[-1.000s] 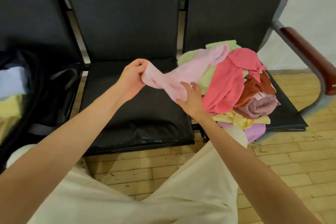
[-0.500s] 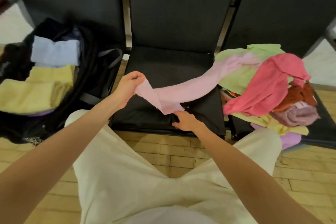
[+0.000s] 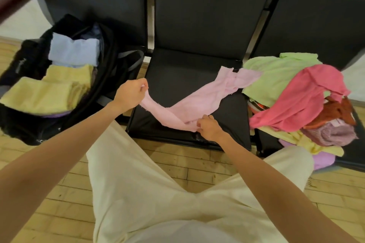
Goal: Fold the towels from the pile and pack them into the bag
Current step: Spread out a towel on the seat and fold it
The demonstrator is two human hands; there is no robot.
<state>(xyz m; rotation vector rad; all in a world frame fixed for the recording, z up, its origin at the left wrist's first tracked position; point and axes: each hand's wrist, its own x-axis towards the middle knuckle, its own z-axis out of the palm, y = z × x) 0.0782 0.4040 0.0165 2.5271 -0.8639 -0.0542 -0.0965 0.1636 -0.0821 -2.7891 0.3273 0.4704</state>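
A light pink towel (image 3: 199,98) stretches across the middle black seat (image 3: 177,69). My left hand (image 3: 131,93) pinches one corner at the seat's left edge. My right hand (image 3: 208,127) pinches the towel's near edge close to the seat's front. The towel's far end lies loose beside the pile of towels (image 3: 300,96) on the right seat, where green, hot pink, rust, mauve, yellow and purple ones are heaped. On the left seat the black bag (image 3: 23,124) lies open with folded yellow towels (image 3: 41,94) and a folded light blue towel (image 3: 73,51) inside.
Black seat backs (image 3: 213,10) rise behind all three seats. A wooden armrest (image 3: 11,4) shows blurred at the far left. My legs in cream trousers (image 3: 158,193) stand on the wood floor (image 3: 49,209) in front of the seats.
The pink towel has come off the pile and now lies over the middle seat. My left hand moved left with its corner; my right hand now pinches the near edge. The view shifted left.
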